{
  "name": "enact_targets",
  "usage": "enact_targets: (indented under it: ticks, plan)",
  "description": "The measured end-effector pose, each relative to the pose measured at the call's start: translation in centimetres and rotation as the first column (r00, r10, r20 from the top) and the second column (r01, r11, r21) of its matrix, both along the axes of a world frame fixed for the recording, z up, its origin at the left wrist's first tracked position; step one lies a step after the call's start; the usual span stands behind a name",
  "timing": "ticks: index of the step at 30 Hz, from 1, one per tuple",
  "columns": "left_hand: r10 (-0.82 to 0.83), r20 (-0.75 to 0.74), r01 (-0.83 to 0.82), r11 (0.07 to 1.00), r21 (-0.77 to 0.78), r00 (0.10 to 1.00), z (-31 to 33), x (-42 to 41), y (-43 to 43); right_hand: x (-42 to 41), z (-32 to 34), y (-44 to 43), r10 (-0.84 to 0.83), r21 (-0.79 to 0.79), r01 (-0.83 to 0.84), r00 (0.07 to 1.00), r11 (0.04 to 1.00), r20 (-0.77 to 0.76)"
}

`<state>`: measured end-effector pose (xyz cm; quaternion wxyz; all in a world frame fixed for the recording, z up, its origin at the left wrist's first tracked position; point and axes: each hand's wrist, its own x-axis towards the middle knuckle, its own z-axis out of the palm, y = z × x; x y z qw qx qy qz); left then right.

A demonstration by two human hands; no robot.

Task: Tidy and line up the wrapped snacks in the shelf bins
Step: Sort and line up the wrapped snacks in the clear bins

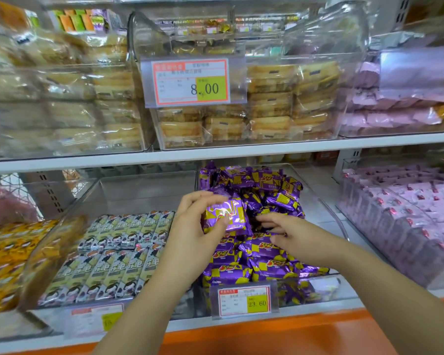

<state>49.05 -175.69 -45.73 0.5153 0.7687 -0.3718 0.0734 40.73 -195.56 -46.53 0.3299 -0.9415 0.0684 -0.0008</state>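
A clear bin (326,201) on the lower shelf holds a loose heap of purple and yellow wrapped snacks (264,260). My left hand (198,226) pinches one purple snack packet (228,216) between thumb and fingers, lifted just above the heap. My right hand (290,237) lies palm down on the heap to the right of that packet, its fingers stretched out among the wrappers. Whether those fingers hold anything is hidden by the pile.
Left of this bin, another clear bin (92,196) holds neat rows of grey-green snack bars (118,254). Yellow packets (8,260) fill the far left, pink packets (420,208) the right. Price tags (244,301) hang in front. The upper shelf (215,152) carries wrapped cakes.
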Motion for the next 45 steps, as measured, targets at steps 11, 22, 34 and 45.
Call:
enact_targets:
  ticks: [11, 22, 34, 45]
  plan:
    - [-0.173, -0.071, 0.175, 0.984, 0.020, 0.982, 1.7, -1.5, -6.8, -4.1, 3.7, -3.4, -0.224, 0.248, 0.112, 0.844, 0.962, 0.487]
    - [-0.451, 0.017, 0.365, 0.742, 0.562, 0.892, -0.1, -5.0, -13.0, -8.9, 1.0, -7.1, -0.036, -0.235, 0.132, 0.927, 0.963, 0.373]
    - [-0.474, -0.082, 0.362, 0.540, 0.760, 0.877, 0.3, -4.4, -10.6, -9.0, 0.8, -5.9, 0.028, -0.400, 0.068, 0.973, 0.914, 0.229]
    - [-0.549, 0.279, 0.073, 0.533, 0.843, 0.788, 0.3, -5.2, -10.7, -8.3, 0.7, -5.6, 0.097, -0.542, -0.003, 0.985, 0.840, 0.144]
